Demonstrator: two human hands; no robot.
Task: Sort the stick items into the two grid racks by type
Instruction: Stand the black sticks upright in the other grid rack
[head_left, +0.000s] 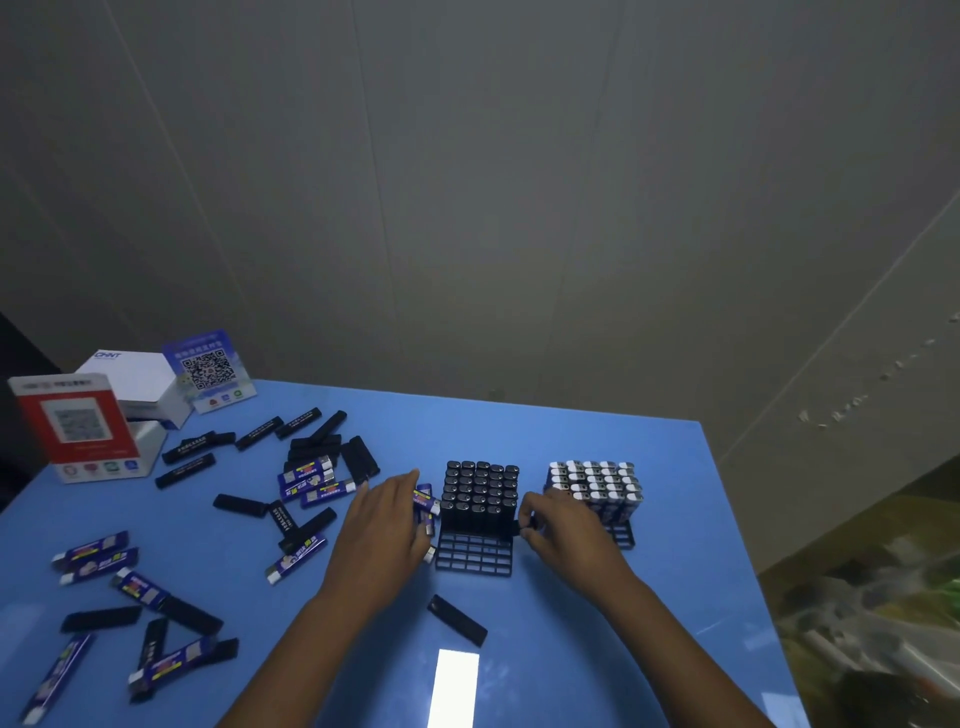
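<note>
While hands work racks, loose black stick (457, 620) lies near, QR signs (210, 370) behind.

white box (136, 382): "CHNT" | blue card (209, 370): QR code, text illegible

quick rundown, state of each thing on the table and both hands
left rack: back rows filled with black sticks, front rows empty
right rack: mostly filled with blue sticks, front row empty
left hand: holds blue sticks
right hand: pinches a black stick
loose black stick: lying flat
loose sticks: scattered flat, unsorted
</note>
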